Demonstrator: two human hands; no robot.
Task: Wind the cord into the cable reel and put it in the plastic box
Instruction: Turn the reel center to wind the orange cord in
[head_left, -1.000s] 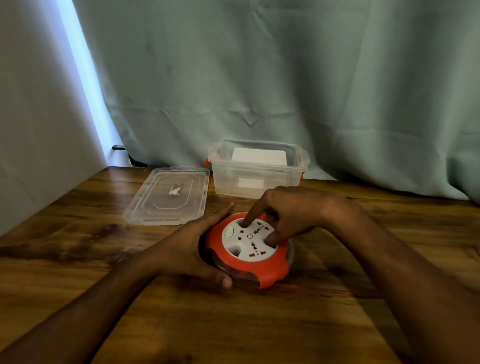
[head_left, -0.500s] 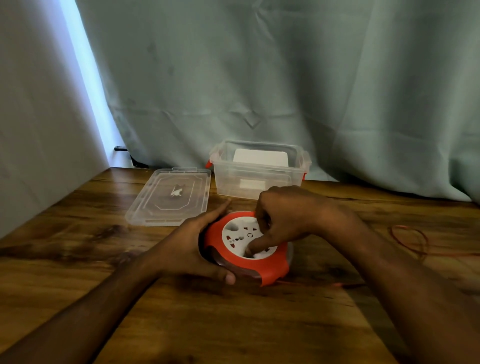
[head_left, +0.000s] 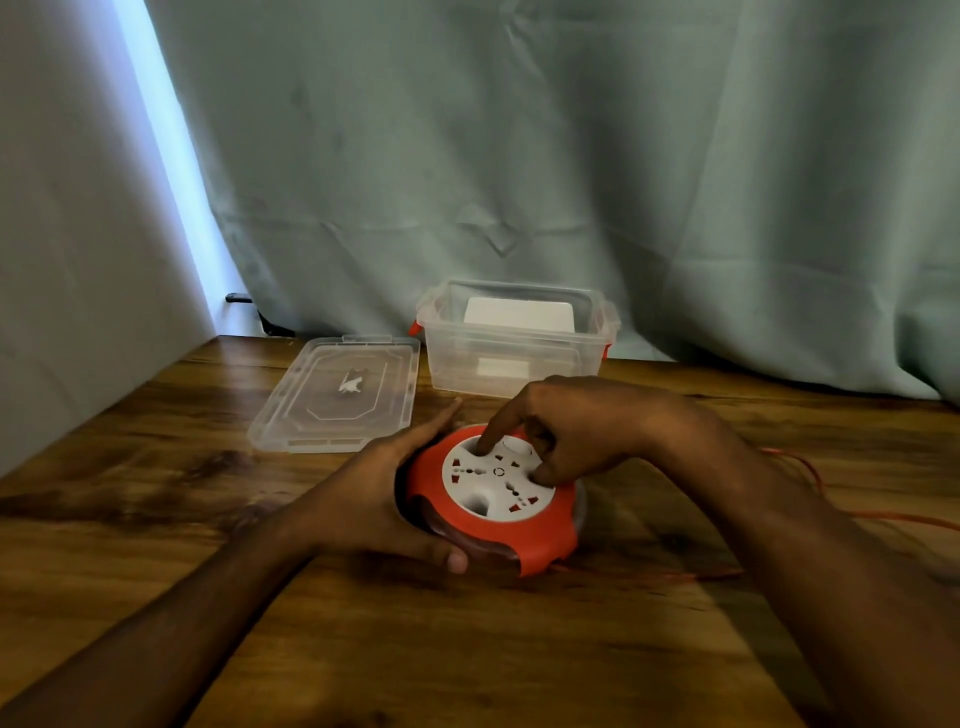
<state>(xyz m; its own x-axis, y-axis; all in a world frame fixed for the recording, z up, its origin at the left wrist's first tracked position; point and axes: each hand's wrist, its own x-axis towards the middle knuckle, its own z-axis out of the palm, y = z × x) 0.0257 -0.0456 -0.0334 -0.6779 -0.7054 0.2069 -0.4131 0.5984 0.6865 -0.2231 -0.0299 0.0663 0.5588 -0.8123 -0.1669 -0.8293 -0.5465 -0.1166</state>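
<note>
White block (head_left: 519, 314) inside plastic box (head_left: 511, 371)

Left hand (head_left: 379, 499) grips the cable reel (head_left: 496, 499) rim; right hand (head_left: 576, 431) fingertips press its white face; cord (head_left: 883, 517) trails right across the table (head_left: 467, 649).

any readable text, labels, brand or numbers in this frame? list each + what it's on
No legible text anywhere in this frame.
White label inside the plastic box: reads blank, no print visible.
Small white mark on the box lid: too small and blurred to read.
White socket face of the cable reel: only socket holes and a small ring at the centre, no letters resolvable.
Orange cord, table, curtain: no markings.
</note>
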